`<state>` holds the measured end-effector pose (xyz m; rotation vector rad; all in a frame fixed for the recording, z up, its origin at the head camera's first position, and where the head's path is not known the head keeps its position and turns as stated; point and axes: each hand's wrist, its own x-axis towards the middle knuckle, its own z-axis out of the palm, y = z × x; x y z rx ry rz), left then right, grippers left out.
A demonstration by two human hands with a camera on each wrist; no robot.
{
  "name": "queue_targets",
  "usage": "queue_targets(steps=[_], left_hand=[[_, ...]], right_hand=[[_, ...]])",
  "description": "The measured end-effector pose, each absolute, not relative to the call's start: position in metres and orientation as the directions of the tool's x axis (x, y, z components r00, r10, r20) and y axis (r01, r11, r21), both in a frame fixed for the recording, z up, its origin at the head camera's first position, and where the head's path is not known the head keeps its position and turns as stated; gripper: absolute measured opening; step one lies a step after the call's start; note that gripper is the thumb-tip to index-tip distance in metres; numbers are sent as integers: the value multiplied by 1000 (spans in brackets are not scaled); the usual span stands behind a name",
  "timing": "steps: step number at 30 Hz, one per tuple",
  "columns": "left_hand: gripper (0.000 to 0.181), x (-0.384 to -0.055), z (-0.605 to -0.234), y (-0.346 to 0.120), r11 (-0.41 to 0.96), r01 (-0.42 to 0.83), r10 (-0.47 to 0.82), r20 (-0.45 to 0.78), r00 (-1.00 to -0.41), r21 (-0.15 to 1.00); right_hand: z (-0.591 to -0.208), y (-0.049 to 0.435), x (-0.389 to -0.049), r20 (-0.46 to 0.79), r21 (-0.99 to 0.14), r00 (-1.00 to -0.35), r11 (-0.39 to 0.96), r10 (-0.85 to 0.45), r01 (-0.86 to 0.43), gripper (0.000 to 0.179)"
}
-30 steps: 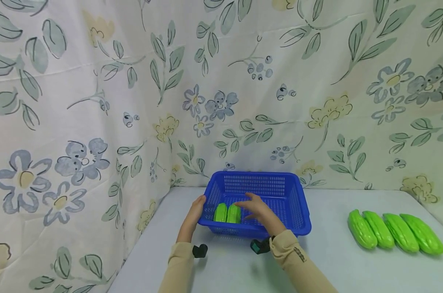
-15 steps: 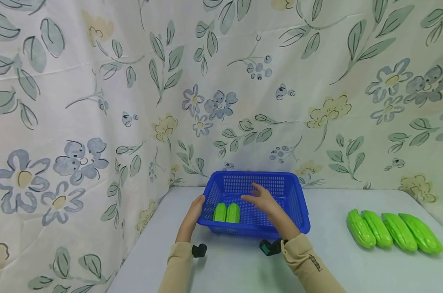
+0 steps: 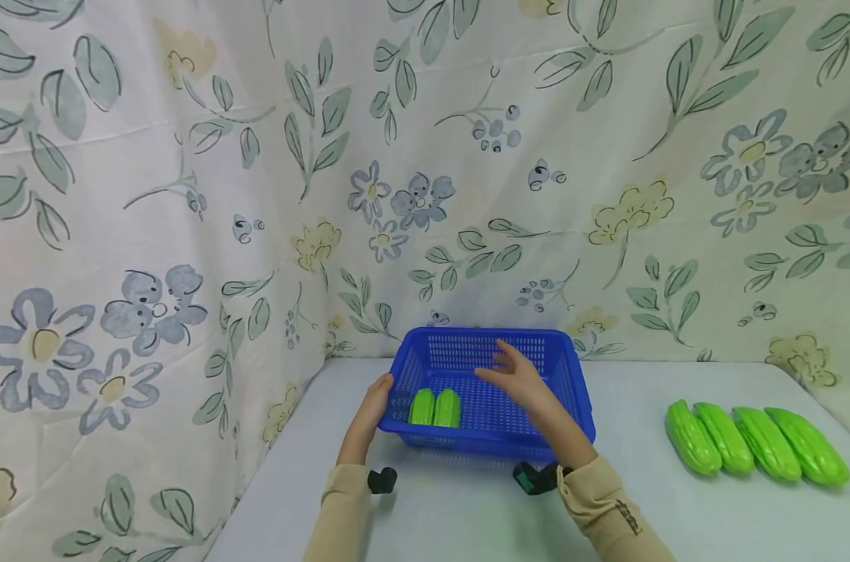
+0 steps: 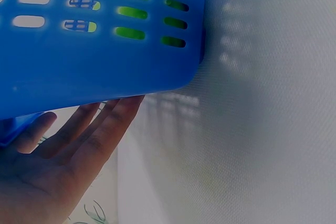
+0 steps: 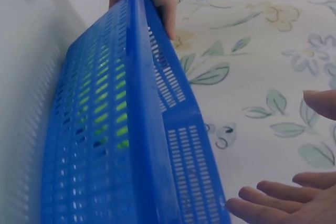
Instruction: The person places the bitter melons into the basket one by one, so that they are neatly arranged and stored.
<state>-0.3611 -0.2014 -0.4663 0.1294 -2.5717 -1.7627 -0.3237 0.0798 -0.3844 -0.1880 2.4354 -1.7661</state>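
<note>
A blue plastic basket (image 3: pixel 488 445) with slotted walls stands on the white table. My left hand (image 3: pixel 373 402) holds its left side; the left wrist view shows the fingers (image 4: pixel 105 135) against the outer wall below the rim. In the right wrist view, part of that hand reaches over the rim. Two green ridged gourd-like vegetables (image 3: pixel 447 408) lie side by side in the basket's left end. Above the basket's right part hovers my right hand (image 3: pixel 521 378), fingers spread and holding nothing. The right wrist view has its fingers (image 5: pixel 283 198) and thumb apart, beside the basket.
Several more green ridged vegetables (image 3: pixel 755 445) lie in a row at the table's right. A flowered cloth (image 3: pixel 509 195) hangs close behind the basket and along the left side. The white table (image 3: pixel 439 507) extends in front of the basket.
My right hand has moved right and slightly up, away from the two green vegetables in the basket. The left hand has stayed at the basket's left side.
</note>
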Motion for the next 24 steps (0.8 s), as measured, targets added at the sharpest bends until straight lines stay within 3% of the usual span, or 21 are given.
queue_targets(steps=[24], left_hand=[[58, -361, -467, -203, 345, -56, -74, -33, -997, 937]], right_hand=[[-378, 147, -303, 106, -931, -983, 333, -148, -151, 91]])
